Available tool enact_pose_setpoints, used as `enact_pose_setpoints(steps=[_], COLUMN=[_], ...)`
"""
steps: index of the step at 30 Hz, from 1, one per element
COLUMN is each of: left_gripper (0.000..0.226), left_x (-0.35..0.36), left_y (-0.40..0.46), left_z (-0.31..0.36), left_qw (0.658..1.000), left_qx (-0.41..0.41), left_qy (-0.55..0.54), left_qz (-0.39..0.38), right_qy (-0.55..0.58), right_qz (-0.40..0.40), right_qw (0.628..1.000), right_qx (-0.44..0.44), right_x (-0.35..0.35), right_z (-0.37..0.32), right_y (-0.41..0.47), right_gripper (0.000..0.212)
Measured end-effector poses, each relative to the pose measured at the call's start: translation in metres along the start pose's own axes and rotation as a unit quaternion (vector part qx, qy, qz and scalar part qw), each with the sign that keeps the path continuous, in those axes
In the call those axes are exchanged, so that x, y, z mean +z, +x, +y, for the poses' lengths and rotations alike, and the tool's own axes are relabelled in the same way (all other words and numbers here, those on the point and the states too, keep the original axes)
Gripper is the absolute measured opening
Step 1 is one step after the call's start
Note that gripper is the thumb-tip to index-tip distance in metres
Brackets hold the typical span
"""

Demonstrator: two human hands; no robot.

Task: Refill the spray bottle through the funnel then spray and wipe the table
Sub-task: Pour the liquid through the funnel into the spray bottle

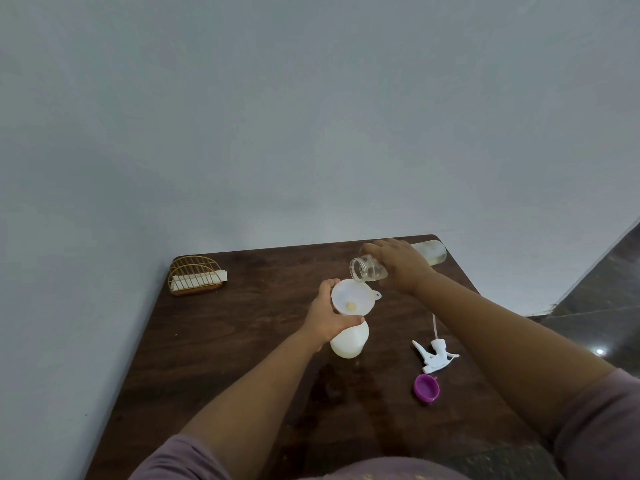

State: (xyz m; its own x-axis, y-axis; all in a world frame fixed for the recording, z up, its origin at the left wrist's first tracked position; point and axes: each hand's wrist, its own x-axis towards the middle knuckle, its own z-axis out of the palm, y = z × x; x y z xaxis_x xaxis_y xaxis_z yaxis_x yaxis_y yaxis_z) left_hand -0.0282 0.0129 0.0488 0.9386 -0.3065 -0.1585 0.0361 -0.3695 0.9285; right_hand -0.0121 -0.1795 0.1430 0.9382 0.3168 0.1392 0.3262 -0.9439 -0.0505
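The white spray bottle (348,342) stood upright near the middle of the dark wooden table (221,358), with the white funnel (351,299) seated in its neck. The left hand (327,317) gripped the bottle's neck and the underside of the funnel, fingers curled round the junction. The right hand (398,266) was wrapped round a clear refill bottle (369,270), tipped nearly horizontal, its open mouth just above the far rim of the funnel. A small pool of pale liquid showed at the funnel's throat; whether a stream was flowing could not be told.

Handling judgement: the spray bottle appeared to be thin, light plastic, liable to tip while partly filled, so holding it at the neck, where bottle and funnel meet, steadied both parts at once. The funnel was loose-fitting and top-heavy; it likely needed that support throughout the pour. The refill bottle looked smooth and possibly wet, so a full wrap round its mid-body was the secure hold.

The white trigger head (434,355) with its dip tube lay on the table to the right, a purple cap (426,388) just nearer the person. A wire napkin holder (195,275) stood at the far left corner
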Motion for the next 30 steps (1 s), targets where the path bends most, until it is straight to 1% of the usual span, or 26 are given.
enact_pose_setpoints(steps=[10,15,23,26,30], left_gripper=[0.097,0.098,0.098,0.090,0.069], left_x=[0.000,-0.002,-0.004,-0.005,-0.004], left_y=[-0.003,-0.003,-0.006,-0.006,-0.006], left_z=[0.003,0.003,0.007,0.010,0.012], left_qw=[1.000,1.000,1.000,1.000,0.999], left_qx=[-0.003,-0.002,0.005,0.011,0.019], left_qy=[-0.014,-0.012,-0.014,-0.025,-0.027], left_qz=[-0.006,-0.004,-0.002,-0.003,-0.004], right_qy=[-0.024,-0.038,-0.043,-0.029,-0.033], right_qz=[-0.019,-0.032,-0.027,-0.028,-0.032], right_qw=[1.000,0.999,0.999,0.999,0.999], right_qx=[0.002,0.004,0.000,0.007,0.014], right_x=[0.000,0.001,0.004,0.005,0.006], right_z=[0.001,0.001,0.002,0.002,-0.001], right_y=[-0.004,-0.004,-0.002,-0.003,-0.006], right_gripper=[0.048,0.051,0.047,0.047,0.049])
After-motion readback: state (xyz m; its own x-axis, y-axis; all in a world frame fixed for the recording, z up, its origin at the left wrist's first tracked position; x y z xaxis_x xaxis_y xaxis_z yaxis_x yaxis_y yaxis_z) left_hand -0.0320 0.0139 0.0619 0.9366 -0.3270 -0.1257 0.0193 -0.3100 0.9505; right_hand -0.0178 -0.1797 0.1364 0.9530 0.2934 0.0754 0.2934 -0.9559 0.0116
